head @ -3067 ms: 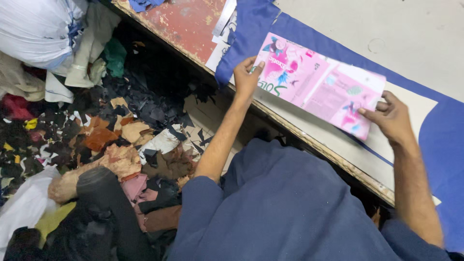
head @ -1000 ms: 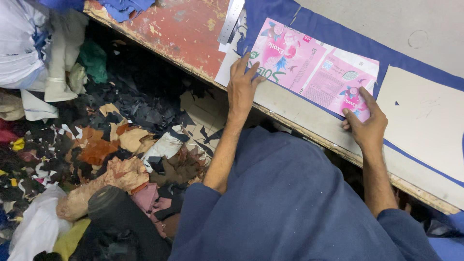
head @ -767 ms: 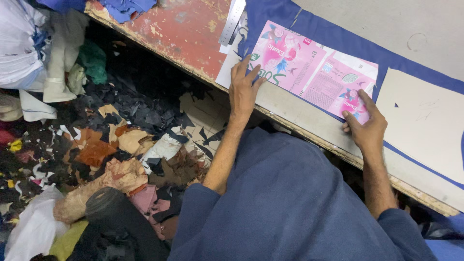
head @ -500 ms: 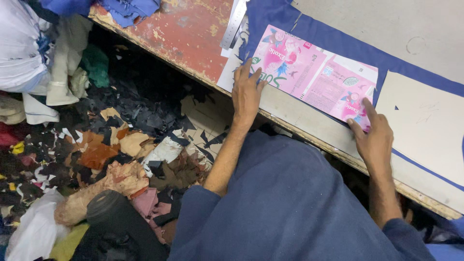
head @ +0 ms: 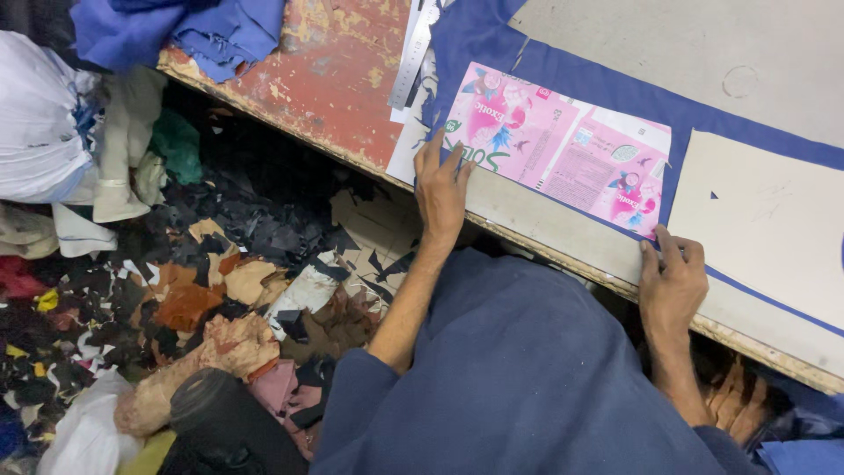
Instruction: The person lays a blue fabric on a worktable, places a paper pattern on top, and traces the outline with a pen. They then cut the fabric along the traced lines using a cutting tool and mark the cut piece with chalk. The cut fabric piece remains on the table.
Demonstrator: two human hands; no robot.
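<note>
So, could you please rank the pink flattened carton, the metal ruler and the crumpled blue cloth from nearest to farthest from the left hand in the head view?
1. Pink flattened carton: under the left hand fingertips, on the blue fabric.
2. Metal ruler: just above the hand, on the red tabletop.
3. Crumpled blue cloth: far up-left, at the table's corner.

Worn workbench (head: 334,84) w/ chipped red paint, raw wood edge. Floor (head: 264,237) below dark, littered w/ fabric scraps (head: 189,295) & offcuts. White sacks (head: 40,123) piled at left. Lit evenly from overhead.
</note>
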